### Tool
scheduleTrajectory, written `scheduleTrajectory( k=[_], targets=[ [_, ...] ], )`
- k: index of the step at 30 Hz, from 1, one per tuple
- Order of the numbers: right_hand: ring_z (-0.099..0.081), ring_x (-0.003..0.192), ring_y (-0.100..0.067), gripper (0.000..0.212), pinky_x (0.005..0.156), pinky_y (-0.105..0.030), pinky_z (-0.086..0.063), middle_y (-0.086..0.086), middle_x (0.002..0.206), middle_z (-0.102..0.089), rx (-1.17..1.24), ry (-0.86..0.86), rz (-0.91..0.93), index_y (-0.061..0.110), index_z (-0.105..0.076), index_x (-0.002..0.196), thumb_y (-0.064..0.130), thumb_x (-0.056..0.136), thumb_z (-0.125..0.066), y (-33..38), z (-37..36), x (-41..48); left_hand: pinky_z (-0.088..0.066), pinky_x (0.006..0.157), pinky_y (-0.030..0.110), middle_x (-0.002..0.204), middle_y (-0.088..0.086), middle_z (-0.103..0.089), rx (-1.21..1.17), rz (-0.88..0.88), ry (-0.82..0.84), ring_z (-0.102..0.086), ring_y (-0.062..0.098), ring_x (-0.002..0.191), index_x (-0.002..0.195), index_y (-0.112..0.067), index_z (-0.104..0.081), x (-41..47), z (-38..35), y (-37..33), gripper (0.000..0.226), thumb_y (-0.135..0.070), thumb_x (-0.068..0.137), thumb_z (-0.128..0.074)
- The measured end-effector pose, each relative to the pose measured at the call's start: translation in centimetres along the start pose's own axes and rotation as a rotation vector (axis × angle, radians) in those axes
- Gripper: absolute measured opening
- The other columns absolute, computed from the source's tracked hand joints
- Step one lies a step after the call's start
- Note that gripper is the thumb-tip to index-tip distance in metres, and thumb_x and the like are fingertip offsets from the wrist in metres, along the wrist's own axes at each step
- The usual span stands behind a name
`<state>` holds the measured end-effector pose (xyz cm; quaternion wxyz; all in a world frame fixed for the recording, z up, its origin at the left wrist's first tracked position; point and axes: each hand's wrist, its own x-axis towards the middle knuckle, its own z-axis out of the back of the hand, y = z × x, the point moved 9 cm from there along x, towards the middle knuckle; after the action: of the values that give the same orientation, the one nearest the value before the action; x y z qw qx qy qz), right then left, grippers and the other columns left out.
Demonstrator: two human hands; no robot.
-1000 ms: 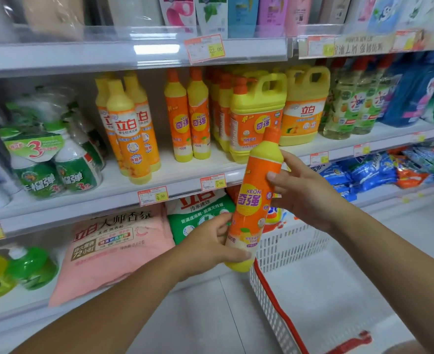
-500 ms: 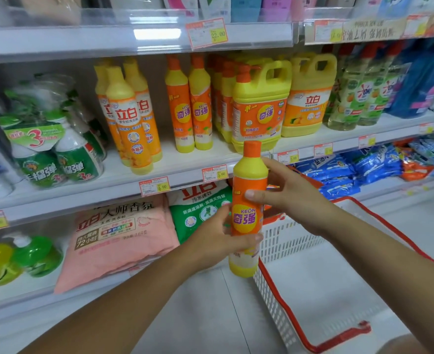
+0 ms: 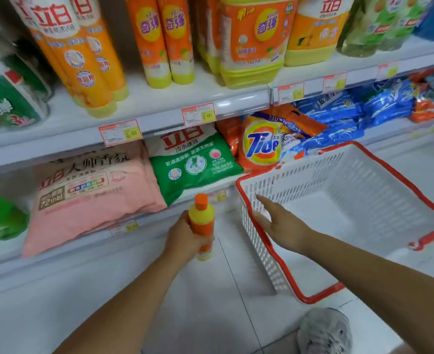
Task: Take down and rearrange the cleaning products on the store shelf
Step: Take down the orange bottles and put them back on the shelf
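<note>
1. Left hand (image 3: pixel 185 238) is wrapped around the orange bottle (image 3: pixel 202 226), held upright, low, just left of the white basket (image 3: pixel 269 256).
2. Right hand (image 3: pixel 285 224), fingers spread and empty, reaches over the basket's near rim, probably to steady it for loading.

The orange bottle (image 3: pixel 202 226) is now held low near the floor by the left hand (image 3: pixel 185 238) alone. The right hand (image 3: pixel 280 223) is released and spread over the basket (image 3: pixel 262 241) rim.

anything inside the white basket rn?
White basket looks empty: bare perforated floor and walls. Right hand covers a bit of the near-left rim; left hand holds the orange bottle outside it.
</note>
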<state>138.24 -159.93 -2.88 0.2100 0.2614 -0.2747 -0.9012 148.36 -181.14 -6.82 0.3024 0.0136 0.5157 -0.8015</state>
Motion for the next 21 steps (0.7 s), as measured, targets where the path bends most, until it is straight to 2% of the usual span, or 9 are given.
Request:
scheduleTrajectory(
  k=[3,4,6,9,13,15,18,21],
  targets=[
    [-0.034,0.145,-0.021,0.068,0.114,-0.031,-0.027,-0.002,0.162,-0.027,0.097,0.004,-0.052,0.031,-0.013,0.158,0.052,0.100,-0.042,-3.0,-3.4,0.9,-0.047,0.059,0.015,0.099,-0.001,-0.071,0.004,0.046,-0.011,-0.066,0.017,0.085,0.110,-0.023,-0.061,1.4,-1.9,3.6,0.058,-0.007,0.062,-0.088],
    [-0.037,0.143,-0.020,0.068,0.111,-0.029,-0.028,0.000,0.161,-0.028,0.125,-0.008,-0.057,0.032,-0.013,0.158,0.052,0.100,-0.044,-3.5,-4.1,1.1,-0.048,0.059,0.016,0.099,-0.002,-0.071,0.009,0.058,-0.001,-0.066,0.016,0.083,0.110,-0.023,-0.061,1.9,-2.5,4.5,0.057,-0.008,0.062,-0.088],
    [-0.037,0.143,-0.016,0.065,0.107,-0.021,-0.025,0.006,0.160,-0.031,0.151,-0.037,-0.057,0.032,-0.017,0.157,0.050,0.100,-0.044,-4.1,-5.0,1.4,-0.055,0.070,0.025,0.100,-0.003,-0.072,0.016,0.077,0.018,-0.068,0.017,0.087,0.112,-0.024,-0.063,2.9,-3.6,6.0,0.060,-0.016,0.059,-0.090],
    [-0.038,0.142,-0.013,0.060,0.106,-0.019,-0.026,0.012,0.158,-0.034,0.161,-0.063,-0.026,0.032,-0.022,0.156,0.050,0.101,-0.042,-4.4,-5.2,1.7,-0.057,0.082,0.036,0.096,-0.007,-0.073,0.019,0.099,0.030,-0.069,0.017,0.090,0.108,-0.029,-0.063,3.6,-5.0,7.8,0.065,-0.037,0.048,-0.084],
    [-0.043,0.138,-0.012,0.059,0.106,-0.023,-0.032,0.015,0.156,-0.037,0.158,-0.064,-0.021,0.035,-0.023,0.155,0.052,0.101,-0.042,-4.7,-5.3,1.9,-0.054,0.084,0.031,0.096,-0.008,-0.072,-0.003,0.087,0.025,-0.068,0.018,0.089,0.106,-0.037,-0.058,3.4,-6.2,8.5,0.067,-0.053,0.043,-0.075],
    [-0.046,0.136,-0.014,0.059,0.105,-0.025,-0.034,0.014,0.155,-0.039,0.157,-0.064,-0.033,0.036,-0.023,0.155,0.051,0.101,-0.042,-4.8,-5.3,1.8,-0.053,0.084,0.030,0.098,-0.007,-0.071,0.014,0.090,0.059,-0.067,0.018,0.089,0.105,-0.038,-0.055,3.4,-6.6,8.6,0.066,-0.052,0.044,-0.075],
    [-0.046,0.137,-0.018,0.059,0.107,-0.029,-0.036,0.010,0.156,-0.039,0.144,-0.046,-0.050,0.036,-0.020,0.155,0.050,0.102,-0.041,-4.4,-5.2,1.5,-0.055,0.087,0.035,0.100,-0.003,-0.070,0.133,0.111,0.164,-0.067,0.022,0.093,0.105,-0.028,-0.056,3.8,-6.7,8.7,0.070,-0.052,0.044,-0.080],
    [-0.049,0.134,-0.024,0.065,0.107,-0.032,-0.037,0.000,0.155,-0.041,0.101,0.052,-0.076,0.033,-0.010,0.157,0.051,0.102,-0.039,-4.0,-5.3,1.3,-0.054,0.086,0.033,0.108,-0.002,-0.068,0.318,0.065,0.282,-0.066,0.020,0.099,0.111,-0.021,-0.058,3.0,-5.0,6.1,0.085,-0.059,0.038,-0.078]
  ],
)
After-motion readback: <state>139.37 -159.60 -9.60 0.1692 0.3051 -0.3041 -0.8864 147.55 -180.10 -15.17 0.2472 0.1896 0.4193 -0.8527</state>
